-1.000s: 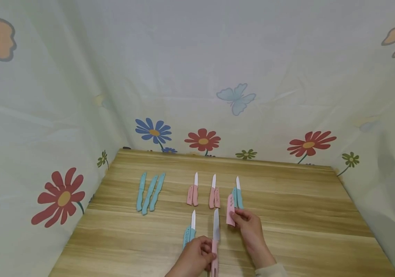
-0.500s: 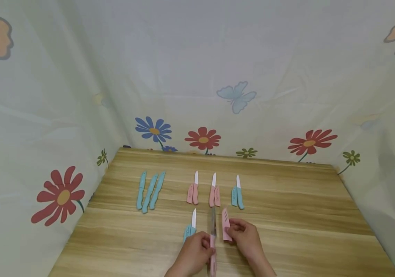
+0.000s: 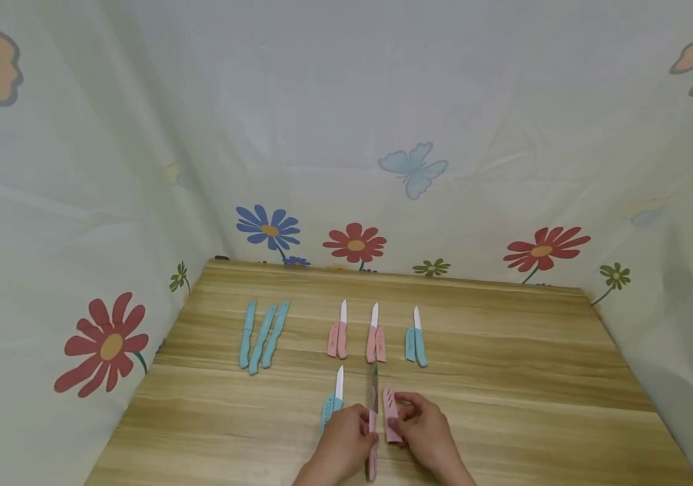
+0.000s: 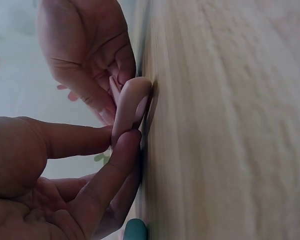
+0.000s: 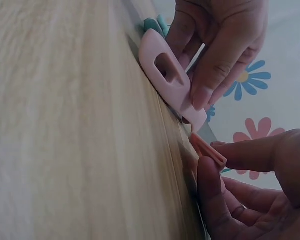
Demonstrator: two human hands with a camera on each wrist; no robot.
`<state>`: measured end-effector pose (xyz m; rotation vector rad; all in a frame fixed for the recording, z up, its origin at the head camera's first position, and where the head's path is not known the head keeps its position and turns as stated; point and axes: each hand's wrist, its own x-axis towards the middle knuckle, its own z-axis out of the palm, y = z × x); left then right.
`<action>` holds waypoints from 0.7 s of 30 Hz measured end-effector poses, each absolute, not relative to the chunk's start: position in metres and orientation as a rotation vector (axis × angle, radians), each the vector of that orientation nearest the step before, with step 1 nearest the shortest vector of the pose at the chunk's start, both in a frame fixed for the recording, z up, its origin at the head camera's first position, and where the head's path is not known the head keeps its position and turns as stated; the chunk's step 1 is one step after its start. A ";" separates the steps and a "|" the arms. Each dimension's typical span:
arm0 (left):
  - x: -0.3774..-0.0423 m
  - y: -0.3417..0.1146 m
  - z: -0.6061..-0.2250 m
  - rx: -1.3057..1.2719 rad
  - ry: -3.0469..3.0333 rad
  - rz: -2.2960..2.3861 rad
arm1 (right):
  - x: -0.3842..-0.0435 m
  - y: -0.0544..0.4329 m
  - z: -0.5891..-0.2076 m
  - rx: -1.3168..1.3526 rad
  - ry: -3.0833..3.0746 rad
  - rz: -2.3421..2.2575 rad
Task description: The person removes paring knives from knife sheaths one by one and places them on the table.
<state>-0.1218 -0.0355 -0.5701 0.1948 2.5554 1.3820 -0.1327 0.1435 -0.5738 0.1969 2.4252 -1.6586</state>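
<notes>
My left hand point(image 3: 344, 440) pinches the handle of a larger pink knife point(image 5: 177, 97) between thumb and fingers. The knife lies low over the table, its bare metal blade point(image 3: 374, 386) pointing away from me. Just right of it, my right hand point(image 3: 426, 427) pinches a pink slotted blade sheath point(image 3: 390, 412) by its edge. Sheath and blade lie side by side, with a small gap in the head view. In the right wrist view the sheath's open end shows. Partly behind my left hand is a small blue knife point(image 3: 339, 385) with its blue sheath point(image 3: 327, 409).
Three sheathed blue knives point(image 3: 261, 341) lie at the back left of the wooden table point(image 3: 522, 378). Farther right are two small pink knives point(image 3: 343, 337) and a blue knife point(image 3: 420, 344), blades bare, each beside its sheath. A flowered curtain point(image 3: 322, 135) surrounds the table's back and sides.
My right hand has brought the pink sheath left and toward me, down beside the knife. The knife has turned in my left hand, so its blade looks narrower and darker.
</notes>
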 end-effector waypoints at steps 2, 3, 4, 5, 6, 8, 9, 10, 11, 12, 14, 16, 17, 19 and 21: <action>-0.122 -0.034 -0.569 0.192 2.569 1.363 | -0.131 0.143 -0.574 0.173 2.428 -1.652; -0.123 -0.034 -0.569 0.191 2.575 1.355 | -0.130 0.143 -0.574 0.161 2.432 -1.645; -0.123 -0.033 -0.569 0.192 2.582 1.348 | -0.130 0.142 -0.574 0.151 2.441 -1.633; -0.123 -0.032 -0.569 0.192 2.590 1.341 | -0.129 0.142 -0.575 0.144 2.450 -1.620; -0.123 -0.032 -0.569 0.192 2.595 1.339 | -0.128 0.142 -0.575 0.138 2.462 -1.603; -0.122 -0.031 -0.569 0.193 2.611 1.330 | -0.127 0.141 -0.575 0.122 2.487 -1.576; -0.122 -0.031 -0.569 0.193 2.622 1.325 | -0.126 0.141 -0.575 0.117 2.500 -1.561; -0.122 -0.031 -0.569 0.193 2.627 1.321 | -0.125 0.141 -0.575 0.112 2.520 -1.544; -0.122 -0.030 -0.569 0.194 2.635 1.316 | -0.124 0.140 -0.574 0.110 2.532 -1.533; -0.122 -0.030 -0.569 0.195 2.642 1.311 | -0.124 0.140 -0.574 0.107 2.552 -1.515; -0.121 -0.030 -0.569 0.203 2.659 1.294 | -0.123 0.139 -0.573 0.103 2.587 -1.478; -0.121 -0.030 -0.568 0.208 2.666 1.279 | -0.122 0.138 -0.573 0.104 2.615 -1.443; -0.121 -0.030 -0.568 0.213 2.670 1.271 | -0.121 0.138 -0.573 0.105 2.621 -1.429; -0.121 -0.030 -0.568 0.216 2.667 1.263 | -0.121 0.137 -0.574 0.104 2.636 -1.409; -0.121 -0.031 -0.567 0.217 2.663 1.252 | -0.120 0.137 -0.574 0.106 2.641 -1.399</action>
